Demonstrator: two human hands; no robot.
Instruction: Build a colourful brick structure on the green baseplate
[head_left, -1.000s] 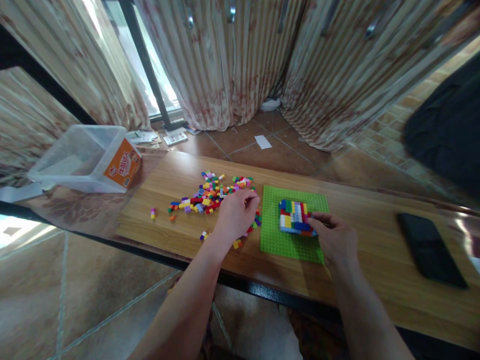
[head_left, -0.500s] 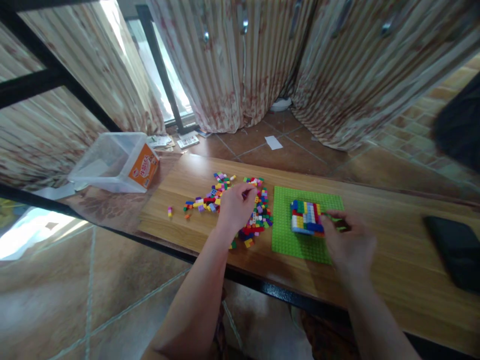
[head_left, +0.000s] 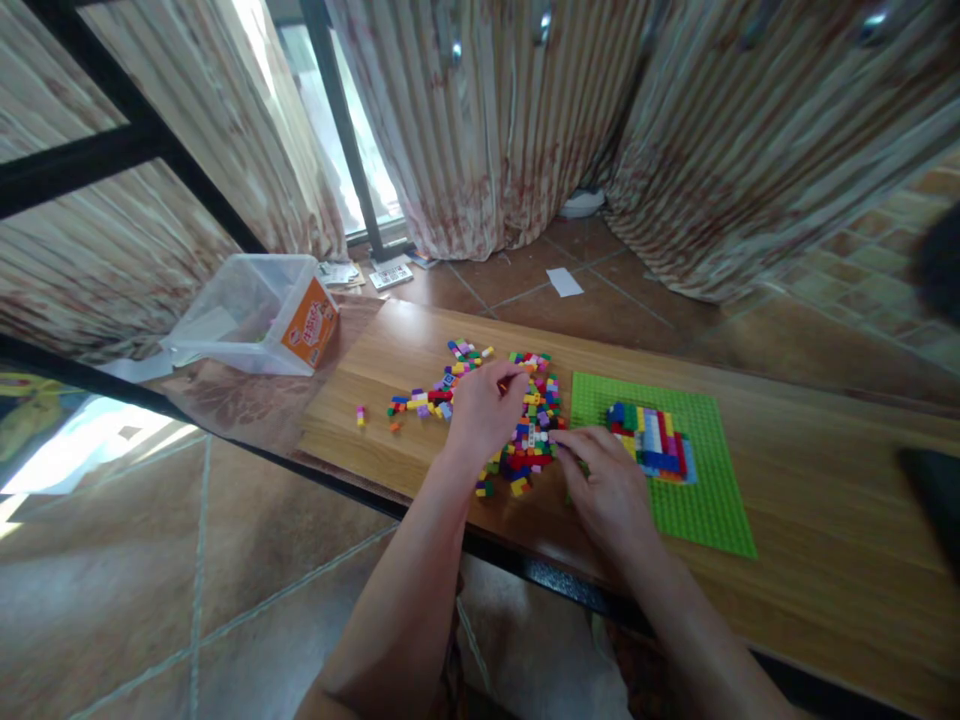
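A loose pile of small coloured toy bricks (head_left: 541, 400) covers the middle of the wooden table. My left hand (head_left: 487, 405) is over the pile with its fingers curled into a pinch; whatever is in them is hidden. At the pile's right edge, my right hand (head_left: 606, 478) has thumb and fingertips drawn together, touching or close to the bricks; I cannot make out what they hold. Behind it lies a green baseplate (head_left: 716, 505), bearing a block of joined bricks (head_left: 660, 445) in blue, yellow, white and red, partly covered by my right hand.
A clear plastic box (head_left: 255, 350) with an orange label stands beyond the table's left end. A dark flat object (head_left: 934, 500) lies at the table's right. Papers (head_left: 564, 282) are on the tiled floor near the curtains (head_left: 487, 150).
My right hand has moved left from the block on the baseplate to the pile's edge. My left hand stays over the pile. The view has shifted slightly.
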